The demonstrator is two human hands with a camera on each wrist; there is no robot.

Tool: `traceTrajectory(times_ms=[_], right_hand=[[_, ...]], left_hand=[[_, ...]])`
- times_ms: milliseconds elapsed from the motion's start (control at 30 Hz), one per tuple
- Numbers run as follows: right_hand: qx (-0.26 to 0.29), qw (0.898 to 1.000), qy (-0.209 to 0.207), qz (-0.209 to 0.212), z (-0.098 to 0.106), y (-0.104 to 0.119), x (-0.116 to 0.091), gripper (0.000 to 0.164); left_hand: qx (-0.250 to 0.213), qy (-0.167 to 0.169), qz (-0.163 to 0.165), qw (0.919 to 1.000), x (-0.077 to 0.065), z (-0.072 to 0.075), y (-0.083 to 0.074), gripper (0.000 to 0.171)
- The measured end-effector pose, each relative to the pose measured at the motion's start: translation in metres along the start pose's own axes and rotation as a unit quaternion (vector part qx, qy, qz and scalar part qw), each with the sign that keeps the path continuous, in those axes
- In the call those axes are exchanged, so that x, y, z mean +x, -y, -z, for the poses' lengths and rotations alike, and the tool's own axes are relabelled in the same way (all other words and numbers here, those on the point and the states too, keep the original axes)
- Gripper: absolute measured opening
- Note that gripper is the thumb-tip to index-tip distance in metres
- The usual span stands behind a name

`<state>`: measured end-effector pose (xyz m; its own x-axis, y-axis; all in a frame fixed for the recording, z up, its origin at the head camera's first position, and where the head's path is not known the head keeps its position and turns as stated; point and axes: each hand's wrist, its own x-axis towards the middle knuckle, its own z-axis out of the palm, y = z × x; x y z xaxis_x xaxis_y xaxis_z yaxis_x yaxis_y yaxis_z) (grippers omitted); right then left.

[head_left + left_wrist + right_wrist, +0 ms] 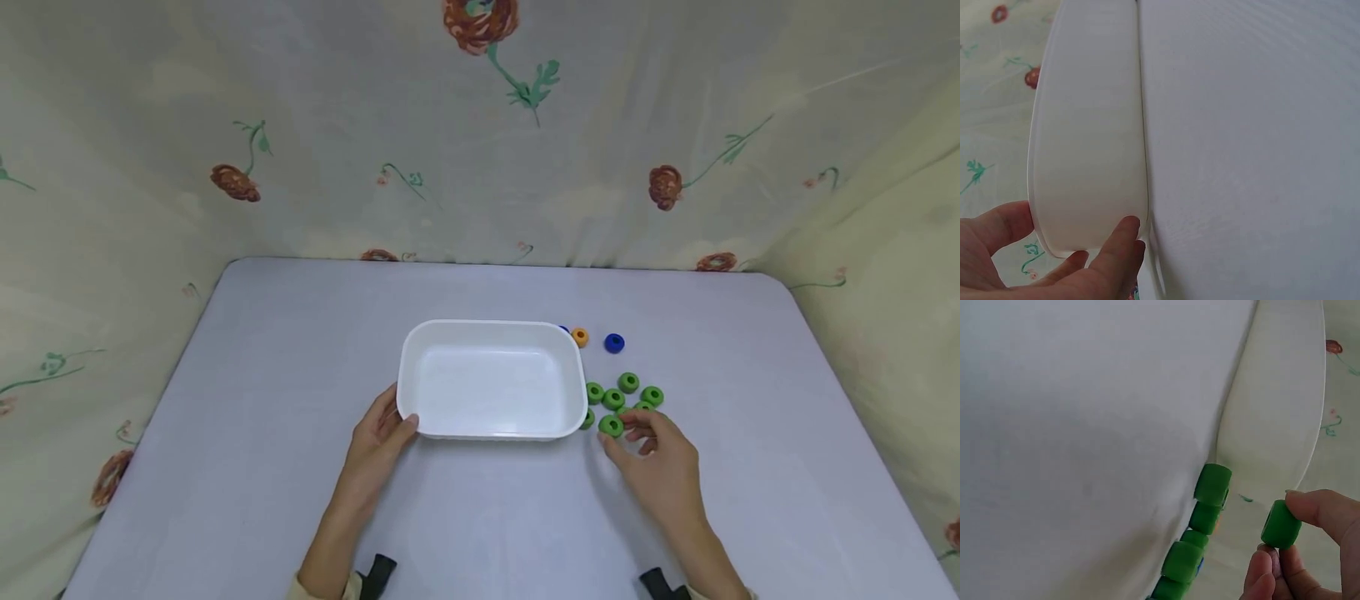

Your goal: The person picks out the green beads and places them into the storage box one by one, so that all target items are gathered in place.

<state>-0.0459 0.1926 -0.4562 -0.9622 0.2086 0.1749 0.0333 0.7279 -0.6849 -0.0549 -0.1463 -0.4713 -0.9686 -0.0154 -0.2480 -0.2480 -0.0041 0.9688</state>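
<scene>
A white rectangular tray (491,392) stands on the table, its inside bare. My left hand (378,437) holds the tray's near left corner, thumb at the rim and fingers against the side wall, as the left wrist view shows on the tray wall (1091,137). Between thumb and fingers my right hand (663,467) pinches a green bead (611,426) with a hole through it. In the right wrist view this green bead (1281,524) is held up off the table, near the tray's right end. Several other green beads (628,382) lie behind that hand.
Past the tray's far right corner are an orange bead (580,337) and a blue bead (614,343); another blue one is mostly hidden by the rim. A white cloth covers the table (225,433). Flower-patterned fabric (480,167) hangs behind it and along both sides.
</scene>
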Motion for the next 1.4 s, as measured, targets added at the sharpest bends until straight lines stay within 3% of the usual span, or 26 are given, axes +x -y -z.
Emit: traceTrajectory(times_ms=[267,600,967,1233,1400], right_hand=[[0.032,0.999,0.010,0.021,0.001,0.019,0.010,0.037],[0.035,0.996,0.033,0.076,-0.016,0.048,0.020,0.033],[-0.027,0.988,0.131,0.076,-0.036,0.066,0.032,0.032],[-0.050,0.977,0.183,0.099,-0.047,0.072,0.045,0.025],[-0.067,0.967,0.230,0.086,-0.053,0.075,0.053,0.023]], left_hand=[[0.005,-0.010,0.004,0.9999,0.001,-0.003,-0.002,0.061],[0.005,-0.014,0.006,0.9999,0.000,-0.002,-0.003,0.061],[0.006,-0.011,-0.001,0.9999,0.001,-0.002,-0.001,0.061],[0.006,-0.009,0.002,0.9999,0.001,-0.002,-0.002,0.062],[0.007,-0.010,0.004,0.9999,0.002,-0.001,0.000,0.062]])
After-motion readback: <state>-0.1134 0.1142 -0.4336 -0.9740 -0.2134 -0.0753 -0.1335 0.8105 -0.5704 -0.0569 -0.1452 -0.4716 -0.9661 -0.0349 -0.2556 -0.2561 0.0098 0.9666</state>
